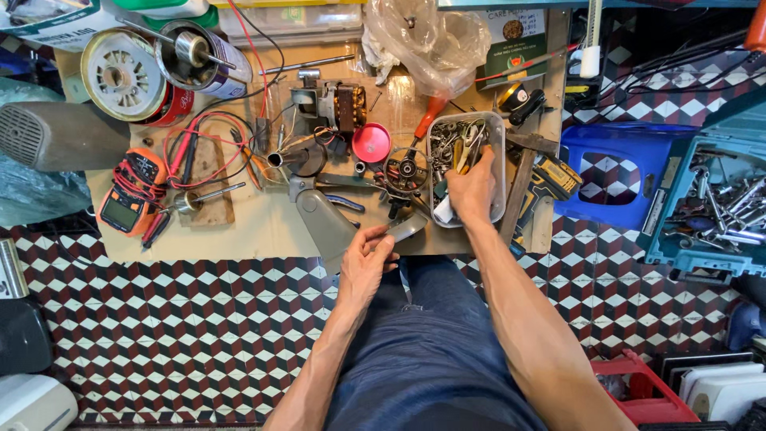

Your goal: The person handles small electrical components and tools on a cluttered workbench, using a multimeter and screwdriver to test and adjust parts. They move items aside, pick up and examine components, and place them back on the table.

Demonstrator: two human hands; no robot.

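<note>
My left hand (365, 263) grips a flat grey metal piece (405, 229) at the near edge of the board, while my right hand (472, 191), fingers curled down, digs in the clear plastic tub (499, 172) of small hardware, so I judge the next move needs picking one small part.

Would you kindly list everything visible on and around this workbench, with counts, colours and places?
Clear plastic tub of metal parts: one, right of board.
Orange multimeter: one, left edge.
Pink round lid: one, centre.
Grey curved metal piece: one, front edge.
Blue plastic stool: one, right.
Teal toolbox: one, far right.
Clear plastic bag: one, top.
Left hand: grip on grey piece.
Right hand: inside tub.
</note>
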